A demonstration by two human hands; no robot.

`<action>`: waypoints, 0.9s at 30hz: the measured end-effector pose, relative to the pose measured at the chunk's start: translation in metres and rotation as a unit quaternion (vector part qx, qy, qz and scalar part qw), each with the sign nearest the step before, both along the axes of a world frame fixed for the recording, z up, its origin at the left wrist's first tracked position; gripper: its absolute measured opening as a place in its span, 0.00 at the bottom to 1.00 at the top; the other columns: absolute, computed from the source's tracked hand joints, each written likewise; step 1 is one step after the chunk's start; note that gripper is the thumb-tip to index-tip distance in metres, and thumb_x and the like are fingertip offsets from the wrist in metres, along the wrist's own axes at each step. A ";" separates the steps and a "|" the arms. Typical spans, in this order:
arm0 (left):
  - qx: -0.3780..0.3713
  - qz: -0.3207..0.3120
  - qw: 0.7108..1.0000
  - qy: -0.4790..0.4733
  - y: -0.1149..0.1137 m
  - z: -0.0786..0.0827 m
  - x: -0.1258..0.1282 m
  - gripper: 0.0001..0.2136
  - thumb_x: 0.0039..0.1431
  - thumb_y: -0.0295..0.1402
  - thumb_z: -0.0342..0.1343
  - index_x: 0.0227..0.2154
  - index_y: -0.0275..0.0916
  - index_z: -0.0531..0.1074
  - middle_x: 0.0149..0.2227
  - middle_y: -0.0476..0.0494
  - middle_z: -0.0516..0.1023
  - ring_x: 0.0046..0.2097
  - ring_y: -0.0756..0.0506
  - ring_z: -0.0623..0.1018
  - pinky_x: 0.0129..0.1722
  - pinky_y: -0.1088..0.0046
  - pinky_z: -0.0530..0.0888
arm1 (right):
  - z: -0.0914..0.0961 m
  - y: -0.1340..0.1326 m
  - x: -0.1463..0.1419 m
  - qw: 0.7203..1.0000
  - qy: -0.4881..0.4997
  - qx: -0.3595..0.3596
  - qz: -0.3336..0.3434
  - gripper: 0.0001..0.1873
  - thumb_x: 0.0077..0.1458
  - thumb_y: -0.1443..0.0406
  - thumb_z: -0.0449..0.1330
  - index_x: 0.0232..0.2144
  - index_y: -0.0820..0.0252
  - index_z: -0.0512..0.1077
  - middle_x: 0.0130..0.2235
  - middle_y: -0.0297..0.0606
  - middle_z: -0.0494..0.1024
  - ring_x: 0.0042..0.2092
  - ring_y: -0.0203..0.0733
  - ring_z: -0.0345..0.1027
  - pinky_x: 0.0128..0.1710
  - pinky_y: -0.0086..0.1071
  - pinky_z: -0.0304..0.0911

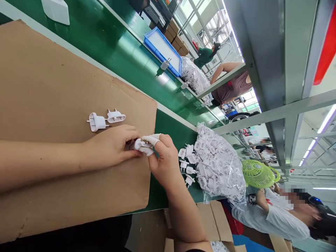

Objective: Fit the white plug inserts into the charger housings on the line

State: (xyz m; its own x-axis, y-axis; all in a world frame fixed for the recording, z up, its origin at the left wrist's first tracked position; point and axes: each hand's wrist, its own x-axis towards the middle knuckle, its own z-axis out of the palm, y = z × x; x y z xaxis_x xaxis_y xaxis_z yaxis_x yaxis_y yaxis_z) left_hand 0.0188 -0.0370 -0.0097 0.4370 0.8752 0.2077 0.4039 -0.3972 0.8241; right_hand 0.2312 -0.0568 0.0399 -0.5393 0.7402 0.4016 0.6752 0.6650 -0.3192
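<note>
Both my hands meet over a brown cardboard sheet [52,87] and pinch one small white plastic plug part [140,145] between them. My left hand [112,145] closes on it from the left. My right hand [164,157] grips it from the right, with white finger cots on thumb and forefinger. Two more white plug parts [105,119] lie on the cardboard just above my left hand. A clear plastic bag full of white plug parts [219,164] sits right of my right hand, with several loose ones [187,162] spilled beside it.
A green conveyor belt [118,45] runs past the cardboard, carrying a blue tray [164,50] and another bag of parts [195,78]. A green fan [258,173] and other seated people are to the right. Open cardboard boxes [210,224] stand below the table edge.
</note>
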 end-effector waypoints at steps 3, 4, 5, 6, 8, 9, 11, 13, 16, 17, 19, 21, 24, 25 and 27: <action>0.061 0.008 0.998 -0.009 -0.005 -0.003 -0.002 0.18 0.67 0.52 0.58 0.42 0.41 0.79 0.41 0.42 0.81 0.43 0.39 0.79 0.44 0.61 0.75 | 0.005 0.004 -0.001 0.999 -0.022 -0.018 -0.014 0.11 0.61 0.75 0.59 0.36 0.56 0.78 0.35 0.38 0.74 0.40 0.45 0.67 0.38 0.36 0.65; 0.092 0.010 0.996 -0.006 -0.007 -0.003 -0.003 0.19 0.69 0.51 0.57 0.47 0.41 0.80 0.44 0.41 0.82 0.46 0.38 0.80 0.47 0.60 0.75 | 0.006 0.006 0.000 0.999 -0.018 -0.037 -0.015 0.10 0.60 0.75 0.59 0.34 0.56 0.77 0.34 0.37 0.73 0.38 0.45 0.66 0.37 0.35 0.64; 0.124 0.010 0.992 0.005 -0.009 -0.004 -0.004 0.19 0.72 0.50 0.54 0.52 0.41 0.79 0.46 0.40 0.83 0.48 0.37 0.80 0.49 0.59 0.76 | 0.006 0.007 0.000 0.998 -0.011 -0.059 -0.017 0.10 0.58 0.75 0.60 0.33 0.55 0.76 0.33 0.36 0.72 0.37 0.44 0.66 0.36 0.35 0.63; 0.155 0.009 0.988 0.025 -0.012 -0.005 -0.004 0.20 0.74 0.49 0.51 0.55 0.41 0.78 0.48 0.39 0.83 0.48 0.37 0.80 0.50 0.58 0.76 | 0.006 0.008 0.000 0.997 -0.002 -0.075 -0.019 0.09 0.57 0.75 0.61 0.31 0.55 0.75 0.32 0.35 0.72 0.36 0.43 0.66 0.34 0.34 0.62; 0.204 0.005 0.975 0.087 -0.016 -0.007 -0.004 0.22 0.79 0.46 0.45 0.58 0.39 0.78 0.48 0.35 0.84 0.48 0.35 0.81 0.48 0.56 0.76 | 0.005 0.006 -0.001 0.997 0.005 -0.074 -0.034 0.10 0.54 0.75 0.61 0.29 0.55 0.72 0.31 0.33 0.70 0.35 0.42 0.65 0.33 0.33 0.60; 0.225 0.006 0.967 0.123 -0.018 -0.008 -0.004 0.23 0.80 0.45 0.42 0.59 0.38 0.77 0.47 0.33 0.84 0.48 0.34 0.81 0.47 0.56 0.77 | 0.005 0.005 -0.002 0.997 0.001 -0.059 -0.047 0.10 0.52 0.75 0.61 0.28 0.55 0.71 0.31 0.33 0.70 0.34 0.41 0.65 0.32 0.33 0.58; 0.258 0.008 0.947 0.193 -0.021 -0.009 -0.002 0.26 0.81 0.42 0.39 0.62 0.32 0.75 0.47 0.29 0.83 0.47 0.33 0.82 0.46 0.54 0.77 | 0.005 0.002 -0.004 0.997 -0.007 -0.032 -0.074 0.11 0.51 0.76 0.60 0.25 0.55 0.68 0.31 0.34 0.69 0.34 0.41 0.63 0.32 0.33 0.56; 0.277 0.010 0.927 0.253 -0.023 -0.009 -0.001 0.26 0.81 0.38 0.36 0.64 0.27 0.73 0.45 0.26 0.83 0.44 0.33 0.81 0.42 0.54 0.76 | 0.004 0.001 -0.006 0.995 0.010 -0.053 -0.080 0.11 0.51 0.75 0.60 0.25 0.55 0.68 0.30 0.33 0.69 0.33 0.41 0.64 0.31 0.33 0.56; 0.282 0.015 0.915 0.286 -0.025 -0.009 0.002 0.26 0.80 0.37 0.37 0.63 0.23 0.71 0.44 0.25 0.82 0.42 0.32 0.80 0.38 0.54 0.75 | -0.002 0.001 -0.006 0.989 0.086 -0.103 -0.064 0.07 0.53 0.72 0.61 0.27 0.55 0.74 0.29 0.32 0.71 0.34 0.41 0.66 0.33 0.33 0.60; 0.274 0.017 0.921 0.278 -0.026 -0.007 0.002 0.24 0.80 0.38 0.40 0.62 0.24 0.72 0.45 0.25 0.82 0.43 0.32 0.80 0.40 0.55 0.75 | -0.007 0.001 -0.006 0.985 0.122 -0.108 -0.060 0.06 0.53 0.71 0.63 0.29 0.55 0.76 0.30 0.33 0.72 0.35 0.42 0.68 0.35 0.34 0.63; 0.227 0.017 0.945 0.235 -0.026 -0.001 0.002 0.18 0.79 0.39 0.47 0.55 0.30 0.75 0.45 0.30 0.82 0.45 0.34 0.81 0.43 0.57 0.76 | -0.019 0.001 -0.006 0.964 0.221 -0.135 -0.061 0.05 0.55 0.66 0.66 0.36 0.55 0.81 0.34 0.35 0.77 0.39 0.44 0.72 0.41 0.36 0.68; 0.161 0.009 0.970 0.182 -0.025 0.010 -0.001 0.10 0.76 0.37 0.54 0.46 0.36 0.76 0.45 0.37 0.81 0.45 0.38 0.81 0.44 0.61 0.75 | -0.032 0.004 -0.007 0.914 0.338 -0.216 -0.062 0.15 0.55 0.60 0.71 0.46 0.54 0.82 0.40 0.38 0.82 0.42 0.45 0.75 0.47 0.39 0.72; 0.134 0.008 0.982 0.130 -0.011 0.034 -0.009 0.09 0.74 0.39 0.55 0.43 0.39 0.75 0.43 0.41 0.81 0.44 0.40 0.80 0.43 0.64 0.73 | -0.047 0.012 -0.010 0.833 0.448 -0.315 -0.077 0.28 0.56 0.49 0.73 0.54 0.54 0.79 0.42 0.40 0.83 0.40 0.45 0.76 0.46 0.40 0.73; 0.148 0.020 0.982 0.117 -0.001 0.042 -0.013 0.11 0.74 0.41 0.54 0.45 0.40 0.76 0.45 0.41 0.81 0.45 0.40 0.80 0.44 0.64 0.73 | -0.050 0.015 -0.010 0.821 0.463 -0.323 -0.087 0.28 0.59 0.45 0.70 0.54 0.55 0.79 0.41 0.40 0.83 0.38 0.44 0.75 0.44 0.40 0.73; 0.162 0.081 0.977 0.111 0.028 0.057 -0.027 0.16 0.74 0.47 0.54 0.49 0.41 0.77 0.47 0.41 0.81 0.48 0.40 0.79 0.47 0.65 0.73 | -0.054 0.021 -0.010 0.816 0.466 -0.325 -0.106 0.30 0.64 0.40 0.63 0.53 0.56 0.79 0.36 0.39 0.81 0.36 0.43 0.73 0.42 0.39 0.71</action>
